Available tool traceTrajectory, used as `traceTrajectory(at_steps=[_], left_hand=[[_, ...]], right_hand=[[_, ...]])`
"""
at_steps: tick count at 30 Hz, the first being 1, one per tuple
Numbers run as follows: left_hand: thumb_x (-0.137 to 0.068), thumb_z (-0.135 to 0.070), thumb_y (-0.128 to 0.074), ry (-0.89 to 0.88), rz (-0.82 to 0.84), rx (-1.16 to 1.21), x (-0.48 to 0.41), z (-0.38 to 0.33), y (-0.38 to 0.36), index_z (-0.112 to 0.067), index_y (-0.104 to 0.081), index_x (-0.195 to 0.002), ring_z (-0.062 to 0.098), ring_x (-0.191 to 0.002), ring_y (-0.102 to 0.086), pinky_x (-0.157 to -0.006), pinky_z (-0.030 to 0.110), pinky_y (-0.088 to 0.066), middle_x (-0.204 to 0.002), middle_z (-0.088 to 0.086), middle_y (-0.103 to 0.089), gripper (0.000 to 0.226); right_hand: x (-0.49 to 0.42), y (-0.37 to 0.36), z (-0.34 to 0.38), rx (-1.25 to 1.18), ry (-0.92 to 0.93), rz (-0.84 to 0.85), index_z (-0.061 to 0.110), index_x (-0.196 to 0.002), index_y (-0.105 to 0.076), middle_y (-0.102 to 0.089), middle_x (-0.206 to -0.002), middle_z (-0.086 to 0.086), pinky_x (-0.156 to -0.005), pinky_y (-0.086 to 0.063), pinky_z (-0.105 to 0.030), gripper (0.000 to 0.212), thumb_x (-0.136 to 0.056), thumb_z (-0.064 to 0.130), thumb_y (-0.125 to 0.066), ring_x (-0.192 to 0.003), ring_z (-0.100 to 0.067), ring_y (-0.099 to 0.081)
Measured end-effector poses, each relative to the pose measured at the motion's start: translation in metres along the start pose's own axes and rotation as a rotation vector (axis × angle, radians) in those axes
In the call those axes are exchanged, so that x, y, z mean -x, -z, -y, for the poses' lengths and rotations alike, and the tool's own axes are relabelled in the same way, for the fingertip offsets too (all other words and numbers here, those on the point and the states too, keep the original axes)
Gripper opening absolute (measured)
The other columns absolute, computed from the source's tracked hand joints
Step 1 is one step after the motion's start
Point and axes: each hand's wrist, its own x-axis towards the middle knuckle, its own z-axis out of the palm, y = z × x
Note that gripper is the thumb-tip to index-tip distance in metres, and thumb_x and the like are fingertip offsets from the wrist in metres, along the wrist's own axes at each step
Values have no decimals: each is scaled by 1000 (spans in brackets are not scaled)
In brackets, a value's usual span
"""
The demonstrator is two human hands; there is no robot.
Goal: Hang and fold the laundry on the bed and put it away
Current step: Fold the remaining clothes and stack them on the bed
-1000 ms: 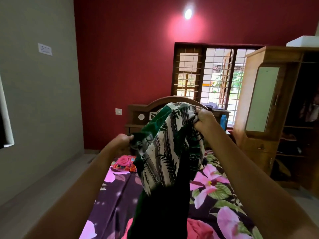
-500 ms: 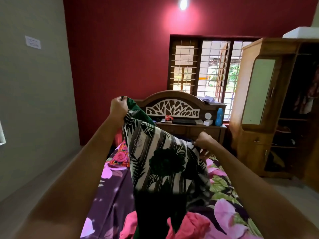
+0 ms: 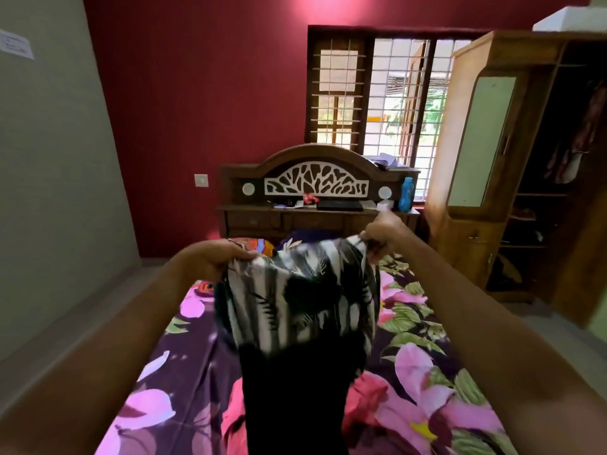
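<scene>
A green, white and black leaf-print garment (image 3: 295, 300) hangs in the air over the bed (image 3: 427, 372), its dark lower part reaching down toward the sheet. My left hand (image 3: 216, 257) grips its top left edge. My right hand (image 3: 381, 233) pinches the top right corner, a little higher than the left. The cloth is stretched between both hands. A red-pink garment (image 3: 364, 399) lies on the floral sheet under the hanging one, and a bright multicoloured item (image 3: 259, 246) lies near the headboard.
A wooden headboard (image 3: 315, 178) with a shelf holds a blue bottle (image 3: 406, 193) and small items. An open wooden wardrobe (image 3: 492, 165) with hanging clothes stands at the right. A barred window (image 3: 377, 93) is behind. Grey floor runs along the bed's left side.
Both hands came to about the same height: the left one dropped, the right one rose and moved right. The garment is now spread wider between them. The view tilted downward.
</scene>
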Motion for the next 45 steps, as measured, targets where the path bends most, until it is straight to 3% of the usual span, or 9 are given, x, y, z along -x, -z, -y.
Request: traceTrajectory(at_steps=[6,13,17,20,23,27,33,39,45], left_hand=[[-68,-45,-74,-536,59,718,-8,-28,42,-17,-64,-89,13,-76,-63,-77,26,-51,-83,0,-65,36],[-45,-63,-85,-314,-92,-228,-58,4,-47,-7,-46,-127,23,-114,-56,-100,42,-46,-126,10,-57,107],[-74,-7,-74,-482,-243,-104,-52,-7,-79,-9,-60,-100,23,-92,-63,-77,33,-56,-97,10,-65,30],[-83,14,-52,-561,-333,46,-46,-26,-56,-13,-61,-91,13,-73,-61,-59,16,-52,-83,5,-63,30],[-88,9,-49,-587,-199,267,-35,-43,-48,-9,-60,-95,11,-63,-65,-59,22,-55,-81,6,-64,23],[-91,5,-47,-535,-181,281,-21,-62,-50,-7,-57,-96,9,-56,-64,-55,22,-55,-80,7,-61,16],[-97,-35,-40,-701,-119,774,-3,-39,3,-15,-75,-83,18,-82,-69,-76,31,-57,-88,5,-72,43],[-95,-5,-46,-99,-209,259,-37,33,-7,0,-61,-74,14,-44,-64,-42,22,-52,-57,10,-66,26],[-99,-16,-38,-266,-184,567,-28,18,11,-9,-61,-80,14,-58,-67,-49,22,-54,-61,5,-69,31]], right_hand=[[-8,24,-4,-502,143,-22,2,-97,-59,-64,-89,-14,-71,-54,-35,16,-91,17,-60,-80,-26,-64],[22,-23,14,-323,257,130,0,-78,-62,-57,-66,-10,-43,-53,-24,16,-90,10,-62,-46,-13,-60],[23,-41,14,-524,330,211,2,-86,-60,-63,-73,-11,-48,-54,-23,12,-93,12,-57,-54,-14,-64],[13,-26,-8,-496,388,305,10,-106,-59,-64,-91,-5,-63,-57,-27,27,-83,15,-70,-75,-13,-66],[9,-35,-41,-186,281,425,18,-125,-46,-55,-108,-3,-80,-55,-34,68,-68,11,-82,-102,-22,-60],[1,-62,-71,-251,23,326,0,-104,-54,-59,-89,-9,-66,-56,-28,42,-69,-5,-78,-78,-18,-61],[-12,-9,-69,-1026,162,83,6,-94,-63,-67,-75,-6,-47,-50,-22,27,-73,19,-74,-54,-12,-62],[14,-101,-123,-1033,-446,523,4,-78,-64,-65,-60,-12,-40,-49,-23,54,-84,55,-47,-45,-21,-62],[20,-69,-81,-1222,-202,445,6,-74,-64,-67,-57,-6,-43,-51,-21,37,-99,23,-43,-49,-14,-65]])
